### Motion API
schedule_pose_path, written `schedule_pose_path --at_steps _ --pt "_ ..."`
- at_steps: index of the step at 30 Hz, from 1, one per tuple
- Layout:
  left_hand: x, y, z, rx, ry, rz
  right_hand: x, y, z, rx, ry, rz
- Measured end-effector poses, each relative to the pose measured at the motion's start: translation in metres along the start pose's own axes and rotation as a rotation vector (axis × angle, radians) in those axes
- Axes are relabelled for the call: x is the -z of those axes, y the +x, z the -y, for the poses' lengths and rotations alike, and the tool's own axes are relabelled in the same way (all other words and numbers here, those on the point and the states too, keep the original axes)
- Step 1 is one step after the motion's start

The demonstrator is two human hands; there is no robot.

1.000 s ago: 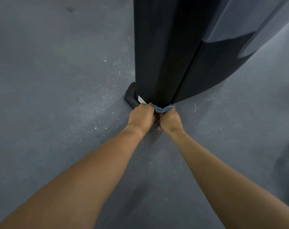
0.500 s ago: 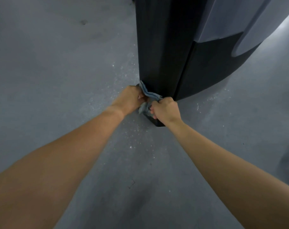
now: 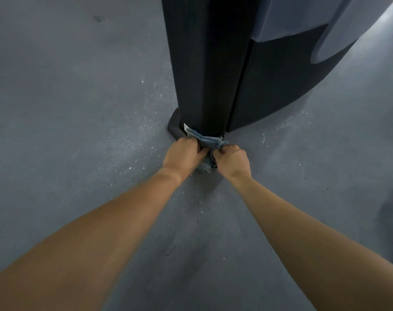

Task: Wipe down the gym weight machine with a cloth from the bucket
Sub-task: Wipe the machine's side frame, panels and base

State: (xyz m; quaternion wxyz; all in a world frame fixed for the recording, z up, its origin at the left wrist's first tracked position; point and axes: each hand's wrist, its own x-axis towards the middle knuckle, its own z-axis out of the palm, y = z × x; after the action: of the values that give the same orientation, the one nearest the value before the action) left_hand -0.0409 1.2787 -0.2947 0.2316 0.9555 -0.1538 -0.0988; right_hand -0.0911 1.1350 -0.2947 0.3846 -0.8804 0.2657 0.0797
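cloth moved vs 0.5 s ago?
Yes. The cloth slid right along the base of the column. 0.5 s ago it and the left hand hid the white label and foot; both now show left of it.

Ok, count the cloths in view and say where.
1: the blue cloth, at the base of the machine column, gripped by the left hand and right hand. Others may be hidden.

Dim, bluish light w/ bright patch top right on floor (image 3: 391, 30); wide-angle warp at edges.
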Motion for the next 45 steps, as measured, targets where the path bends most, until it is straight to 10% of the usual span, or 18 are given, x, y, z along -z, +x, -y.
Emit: schedule_pose_path --at_steps 10,19,25,30,40,45 --pt "0.002 -0.007 -0.022 -0.218 0.048 0.398 0.026 -0.004 -0.016 -0.085 0.253 -0.141" --pt "0.049 0.001 -0.01 -0.206 -0.008 0.307 0.048 -0.01 -0.017 -0.395 0.838 -0.345" --pt "0.07 -0.001 0.021 -0.14 0.071 0.247 0.03 -0.011 -0.006 -0.135 0.534 -0.197" --pt "0.073 -0.009 0.027 -0.145 0.088 0.278 -0.018 -0.025 -0.002 0.242 -0.2 -0.124" --pt "0.077 -0.011 0.023 -0.147 0.03 0.261 -0.028 -0.023 0.011 0.079 -0.13 -0.346" --pt "0.076 -0.01 0.024 -0.142 0.022 0.242 -0.037 -0.028 0.001 0.332 -0.391 -0.212"
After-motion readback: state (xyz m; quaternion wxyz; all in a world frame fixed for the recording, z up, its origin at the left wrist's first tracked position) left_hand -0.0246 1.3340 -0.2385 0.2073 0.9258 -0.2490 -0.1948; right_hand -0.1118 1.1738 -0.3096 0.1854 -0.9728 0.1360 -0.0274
